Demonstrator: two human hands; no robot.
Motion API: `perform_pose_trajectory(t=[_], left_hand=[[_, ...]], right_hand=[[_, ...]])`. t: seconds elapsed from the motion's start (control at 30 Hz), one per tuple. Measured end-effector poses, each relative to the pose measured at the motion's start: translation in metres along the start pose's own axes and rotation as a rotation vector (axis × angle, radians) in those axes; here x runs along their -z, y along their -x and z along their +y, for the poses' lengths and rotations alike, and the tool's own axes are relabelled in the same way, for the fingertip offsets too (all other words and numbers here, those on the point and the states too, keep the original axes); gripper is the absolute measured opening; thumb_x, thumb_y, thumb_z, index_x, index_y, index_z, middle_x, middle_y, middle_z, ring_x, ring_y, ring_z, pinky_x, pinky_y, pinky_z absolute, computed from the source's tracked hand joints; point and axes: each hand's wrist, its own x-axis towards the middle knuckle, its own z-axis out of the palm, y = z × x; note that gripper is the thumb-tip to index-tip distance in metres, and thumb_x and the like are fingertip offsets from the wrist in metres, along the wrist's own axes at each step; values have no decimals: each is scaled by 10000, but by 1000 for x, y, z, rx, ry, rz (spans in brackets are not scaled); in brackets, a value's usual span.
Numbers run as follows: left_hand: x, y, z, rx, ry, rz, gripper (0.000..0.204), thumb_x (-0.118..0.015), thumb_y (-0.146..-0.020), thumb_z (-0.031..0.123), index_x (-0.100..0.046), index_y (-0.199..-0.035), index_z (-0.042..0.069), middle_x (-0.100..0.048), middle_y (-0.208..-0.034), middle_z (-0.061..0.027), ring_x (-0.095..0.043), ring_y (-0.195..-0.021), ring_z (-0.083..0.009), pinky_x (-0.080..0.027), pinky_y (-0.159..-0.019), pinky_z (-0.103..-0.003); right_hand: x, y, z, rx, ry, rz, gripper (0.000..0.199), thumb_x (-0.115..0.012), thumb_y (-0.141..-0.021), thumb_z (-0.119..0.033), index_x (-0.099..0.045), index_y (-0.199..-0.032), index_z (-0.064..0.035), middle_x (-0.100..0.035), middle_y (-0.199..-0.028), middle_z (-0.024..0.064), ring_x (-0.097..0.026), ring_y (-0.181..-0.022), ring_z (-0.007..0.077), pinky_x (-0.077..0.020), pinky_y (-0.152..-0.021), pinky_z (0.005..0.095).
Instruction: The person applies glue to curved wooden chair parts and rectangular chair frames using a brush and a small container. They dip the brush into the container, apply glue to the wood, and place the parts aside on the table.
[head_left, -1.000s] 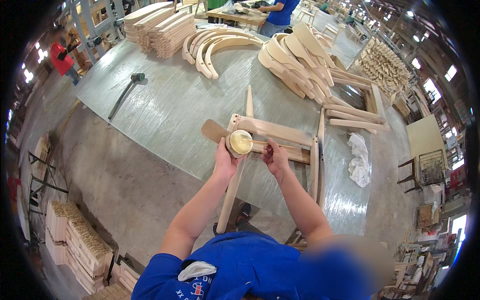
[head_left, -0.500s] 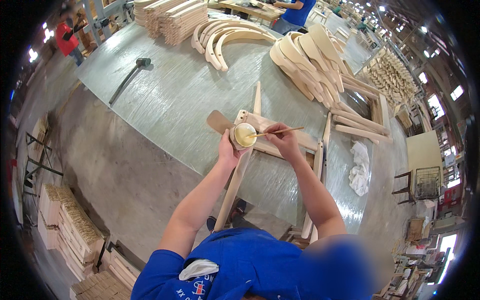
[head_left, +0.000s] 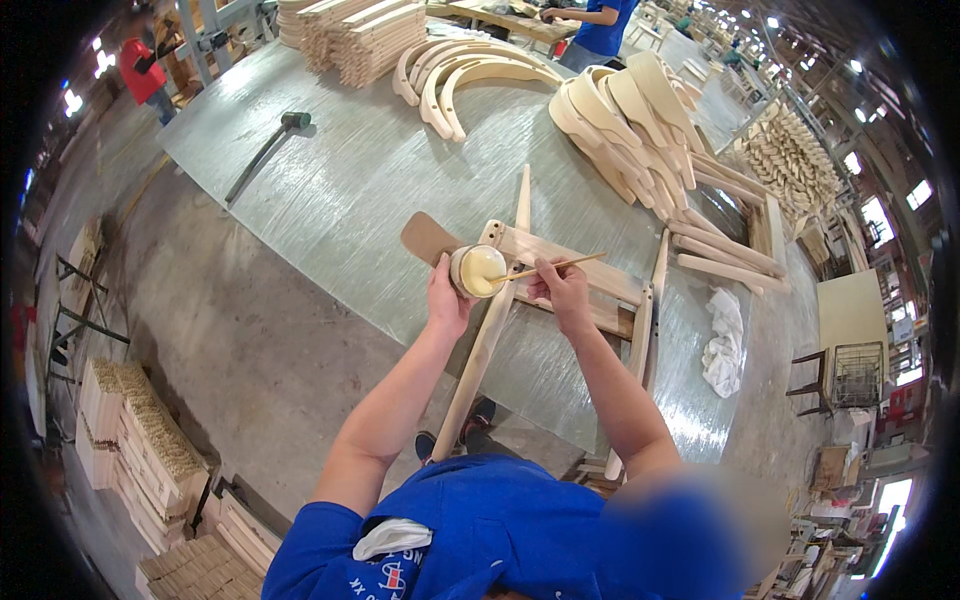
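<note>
My left hand [head_left: 449, 303] is closed round a small cup [head_left: 462, 285] of pale yellow paste, its mouth tipped towards my right. Between the fingers of my right hand [head_left: 563, 290] is a thin wooden stick [head_left: 582, 260], its lower end in the paste. A flat brown rounded piece [head_left: 428, 238] juts out past the cup; whether my left hand holds it too, I cannot tell. Just beyond and below both hands, a pale wooden chair frame [head_left: 570, 257] with long legs rests at the table's near edge. Dark holes show in its corner by the cup.
On the grey table [head_left: 350, 190] lie a black mallet [head_left: 268, 150], curved wooden parts [head_left: 470, 80], stacked slats [head_left: 365, 40], chair back pieces [head_left: 625, 130] and a white cloth [head_left: 722, 343]. Stacked wood [head_left: 145, 440] stands at lower left. A person in blue [head_left: 600, 30] is beyond the table.
The cup is tipped further over and has shifted slightly left relative to the chair frame. The stick stays in the paste, with my right hand a little lower. The whole view has shifted slightly.
</note>
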Motion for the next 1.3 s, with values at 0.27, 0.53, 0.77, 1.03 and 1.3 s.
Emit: perform_pose_trajectory(t=[0.27,0.53,0.77,1.03,1.3], left_hand=[[7,-4,-9,79,0,-23,474,-305,-966,404,-463,-1216,33,-545,-1204,-124,-548,-1102,-254,-468,-930,-422],[-5,-3,-17,115,25,-8,480,-302,-966,403,-455,-1231,33,-536,-1219,-123,-544,-1111,-261,-465,-935,-437],[-1,-3,-19,118,15,-49,474,-303,-965,406,-457,-1232,45,-531,-1223,-120,-543,-1111,-262,-466,-932,-443],[-4,-7,-23,151,46,-34,467,-292,-968,407,-462,-1233,63,-527,-1237,-106,-531,-1128,-265,-454,-936,-462],[34,11,-7,206,32,6,443,-366,-948,409,-482,-1205,67,-553,-1189,-99,-563,-1075,-245,-472,-900,-447]], right_hand=[[13,9,2,-100,-385,-12,23,-568,-862,-70,-553,-868,-54,-638,-813,79,-633,-697,161,-552,-656,298],[24,8,26,-274,-412,187,167,-633,-843,-207,-533,-757,-106,-568,-676,16,-565,-592,124,-508,-557,276],[26,9,34,-267,-462,202,178,-654,-829,-217,-542,-749,-104,-575,-691,27,-569,-600,132,-493,-542,285],[29,6,29,-204,-491,147,110,-615,-849,-158,-568,-802,-70,-595,-735,43,-594,-668,150,-533,-629,297],[34,-14,8,-49,-198,214,159,-592,-855,-160,-552,-781,-25,-599,-688,70,-574,-572,151,-496,-543,290]])
